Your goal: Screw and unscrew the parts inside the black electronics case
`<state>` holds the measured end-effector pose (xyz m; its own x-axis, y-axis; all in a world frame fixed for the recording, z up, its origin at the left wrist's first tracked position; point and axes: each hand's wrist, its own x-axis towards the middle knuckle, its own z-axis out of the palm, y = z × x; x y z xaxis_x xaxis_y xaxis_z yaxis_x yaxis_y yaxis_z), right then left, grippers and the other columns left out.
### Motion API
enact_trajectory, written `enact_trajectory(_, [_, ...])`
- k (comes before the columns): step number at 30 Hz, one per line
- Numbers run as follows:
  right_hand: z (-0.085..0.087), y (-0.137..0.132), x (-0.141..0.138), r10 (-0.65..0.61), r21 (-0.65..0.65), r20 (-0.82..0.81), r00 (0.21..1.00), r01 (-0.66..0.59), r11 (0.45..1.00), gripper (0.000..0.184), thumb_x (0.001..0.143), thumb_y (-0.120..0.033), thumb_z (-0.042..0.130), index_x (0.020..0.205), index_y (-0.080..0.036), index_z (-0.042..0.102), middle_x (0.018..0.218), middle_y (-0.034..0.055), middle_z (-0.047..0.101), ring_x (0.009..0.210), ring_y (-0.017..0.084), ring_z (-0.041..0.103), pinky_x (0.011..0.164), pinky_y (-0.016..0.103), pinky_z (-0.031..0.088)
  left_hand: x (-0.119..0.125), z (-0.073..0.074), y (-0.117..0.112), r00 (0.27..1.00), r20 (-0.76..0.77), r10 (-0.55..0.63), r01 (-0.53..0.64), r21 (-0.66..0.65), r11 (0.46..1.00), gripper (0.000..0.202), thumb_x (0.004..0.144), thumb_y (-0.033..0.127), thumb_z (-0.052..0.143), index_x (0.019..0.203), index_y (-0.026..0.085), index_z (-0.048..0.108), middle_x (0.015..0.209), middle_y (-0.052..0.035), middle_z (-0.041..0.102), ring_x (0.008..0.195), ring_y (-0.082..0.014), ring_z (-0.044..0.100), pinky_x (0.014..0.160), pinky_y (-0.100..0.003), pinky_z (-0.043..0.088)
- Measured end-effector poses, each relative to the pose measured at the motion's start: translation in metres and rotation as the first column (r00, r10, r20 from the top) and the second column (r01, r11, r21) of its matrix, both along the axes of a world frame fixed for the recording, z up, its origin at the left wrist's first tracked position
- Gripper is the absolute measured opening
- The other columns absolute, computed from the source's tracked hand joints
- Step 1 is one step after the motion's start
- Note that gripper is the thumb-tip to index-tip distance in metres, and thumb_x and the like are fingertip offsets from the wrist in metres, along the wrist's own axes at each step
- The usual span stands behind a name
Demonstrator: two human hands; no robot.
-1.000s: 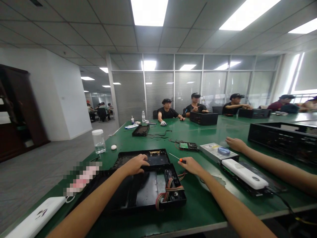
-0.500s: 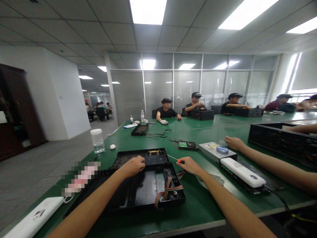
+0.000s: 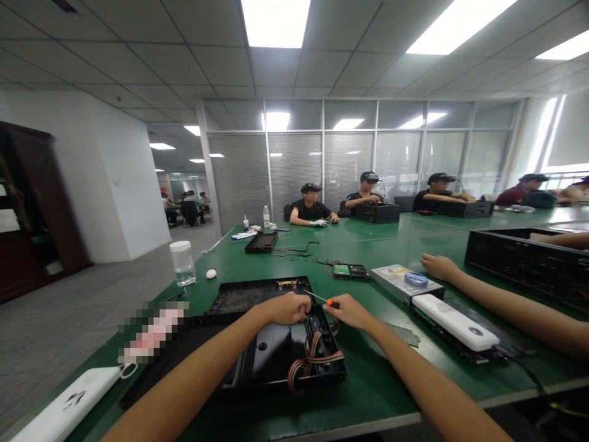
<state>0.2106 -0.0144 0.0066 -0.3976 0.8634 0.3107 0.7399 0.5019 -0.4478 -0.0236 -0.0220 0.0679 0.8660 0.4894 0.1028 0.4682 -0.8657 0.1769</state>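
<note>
A black metal casing (image 3: 276,347) lies on the green table (image 3: 361,380), directly in front of the person. Striped ribbon cables (image 3: 317,352) run over its right end, and behind it lies a black panel (image 3: 243,296) with a small brass-coloured part (image 3: 288,283) at its far edge. The right hand (image 3: 352,312) grips a screwdriver (image 3: 333,304), black with an orange collar, near the casing's far right corner; the thin shaft points to the left. The left hand (image 3: 291,308) is above the casing, with its fingers curled in, close to the screwdriver's tip. Whether it pinches something, I cannot tell.

To the right, a silver drive (image 3: 396,281) carries a blue roll (image 3: 416,280), and a white device (image 3: 453,322) lies beside it. Another person's hand (image 3: 438,266) rests near the drive. Farther back there is a green circuit board (image 3: 341,270) in a black frame. At left stand a lidded clear jar (image 3: 184,270) and, near it, a small white round object (image 3: 211,274). Across the table, co-workers (image 3: 311,209) are sitting.
</note>
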Motion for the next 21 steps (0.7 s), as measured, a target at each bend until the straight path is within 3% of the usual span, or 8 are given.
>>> enact_trajectory(4, [0.000,0.001,0.006,-0.016,0.023,0.032,0.999,0.015,1.000,0.040,0.079,-0.046,0.042,0.069,-0.014,0.064,0.057,0.0002,0.058,0.052,0.011,0.045,0.051,0.021,0.029,0.019,-0.016,0.015,0.993,0.104,-0.050,0.052,-0.024,0.998,0.022,0.079,0.011,0.043,0.093,0.015,0.060,0.068,0.0000,0.061,0.062,-0.0100,0.055,0.065,-0.019,0.040])
enact_trajectory(10, [0.000,0.006,0.013,-0.114,0.087,0.047,0.992,0.109,0.990,0.035,0.079,-0.042,0.043,0.074,-0.016,0.066,0.067,0.0046,0.064,0.060,0.015,0.053,0.055,0.023,0.031,0.019,-0.044,0.018,0.988,0.157,-0.007,-0.009,0.104,0.994,0.022,0.083,0.014,0.040,0.092,0.014,0.059,0.087,-0.0039,0.062,0.080,-0.0128,0.055,0.076,-0.022,0.040])
enact_trajectory(15, [0.000,0.008,0.017,-0.149,0.086,0.064,0.987,0.144,0.986,0.033,0.080,-0.042,0.044,0.077,-0.018,0.066,0.072,0.0054,0.066,0.065,0.017,0.056,0.058,0.023,0.033,0.017,-0.046,0.016,0.994,0.101,-0.037,0.017,0.191,0.981,0.017,0.081,0.014,0.045,0.091,0.015,0.058,0.087,-0.0046,0.059,0.082,-0.0141,0.053,0.078,-0.023,0.040])
enact_trajectory(21, [0.000,0.010,0.020,-0.196,0.078,0.072,0.978,0.190,0.979,0.031,0.079,-0.042,0.046,0.079,-0.019,0.067,0.075,0.0056,0.067,0.069,0.017,0.058,0.061,0.023,0.034,0.017,-0.042,0.018,0.995,0.079,-0.067,0.050,0.198,0.979,0.018,0.085,0.018,0.041,0.091,0.016,0.058,0.089,-0.0051,0.057,0.085,-0.0146,0.052,0.081,-0.025,0.039])
